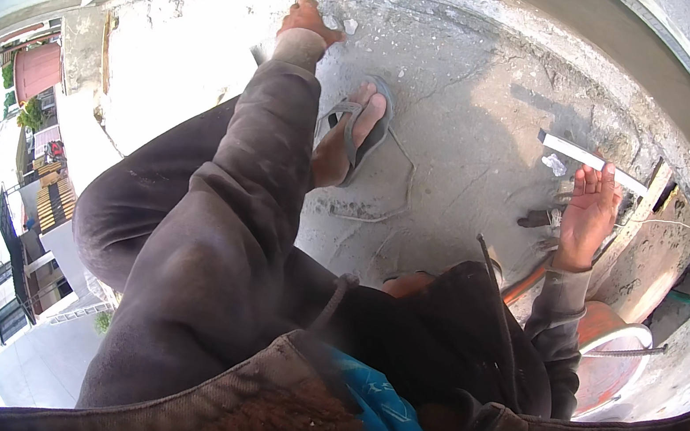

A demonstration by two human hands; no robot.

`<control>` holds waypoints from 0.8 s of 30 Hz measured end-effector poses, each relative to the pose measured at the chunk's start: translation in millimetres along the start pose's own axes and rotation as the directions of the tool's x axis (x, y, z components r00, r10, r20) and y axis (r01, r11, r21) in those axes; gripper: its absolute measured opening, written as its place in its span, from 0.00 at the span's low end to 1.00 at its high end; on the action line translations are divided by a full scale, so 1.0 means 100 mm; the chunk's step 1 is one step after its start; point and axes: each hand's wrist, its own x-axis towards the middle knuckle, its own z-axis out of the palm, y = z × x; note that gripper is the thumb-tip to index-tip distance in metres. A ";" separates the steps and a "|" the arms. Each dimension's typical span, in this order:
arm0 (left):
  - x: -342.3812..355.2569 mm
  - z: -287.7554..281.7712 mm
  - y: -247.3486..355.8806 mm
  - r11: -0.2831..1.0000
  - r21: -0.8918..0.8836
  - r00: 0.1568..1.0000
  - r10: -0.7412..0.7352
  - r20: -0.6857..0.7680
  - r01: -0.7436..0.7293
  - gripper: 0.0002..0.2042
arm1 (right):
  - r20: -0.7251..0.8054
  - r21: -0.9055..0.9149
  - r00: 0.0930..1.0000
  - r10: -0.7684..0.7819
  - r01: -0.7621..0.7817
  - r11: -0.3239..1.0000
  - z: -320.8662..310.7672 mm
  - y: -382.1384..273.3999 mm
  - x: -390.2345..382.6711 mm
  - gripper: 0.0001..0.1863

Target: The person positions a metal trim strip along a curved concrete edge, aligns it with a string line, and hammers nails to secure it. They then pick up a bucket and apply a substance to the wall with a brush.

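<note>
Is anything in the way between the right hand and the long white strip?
Nothing visible does: the right hand overlaps the white strip in this view, though contact is unclear. A small whitish lump lies left of the hand, outside that path.

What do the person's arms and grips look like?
The long, dark grey-brown fabric left sleeve has paler patches and a lighter, snug left cuff. The matching dark fabric right sleeve is wrinkled. The left grip and right grip are ungloved hands.

Faded dark-brown long sleeves point(264, 132), paler cuffs point(300, 47), dark trousers point(150, 177), grey thong sandal point(385, 119), blue patterned cloth point(375, 403), grey cord point(336, 301)
</note>
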 end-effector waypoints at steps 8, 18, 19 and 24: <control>0.17 0.28 -0.76 0.906 0.285 0.937 0.245 0.248 -0.312 0.24 | -0.072 0.038 0.996 0.046 -0.043 0.998 0.00 0.10 -0.01 0.07; 0.10 -0.55 0.65 0.682 -0.387 0.543 0.729 0.416 -0.620 0.25 | -0.072 0.108 0.997 -0.020 0.027 0.994 0.01 0.03 -0.15 0.06; -0.02 -0.67 0.85 0.614 -0.413 0.476 0.786 0.394 -0.673 0.26 | -0.071 0.128 0.997 -0.034 0.042 0.991 0.00 0.03 -0.16 0.07; -0.58 -1.13 1.97 0.367 -0.542 0.278 0.930 0.241 -0.756 0.17 | -0.109 0.142 0.989 -0.097 0.112 0.983 -0.06 -0.15 -0.16 0.11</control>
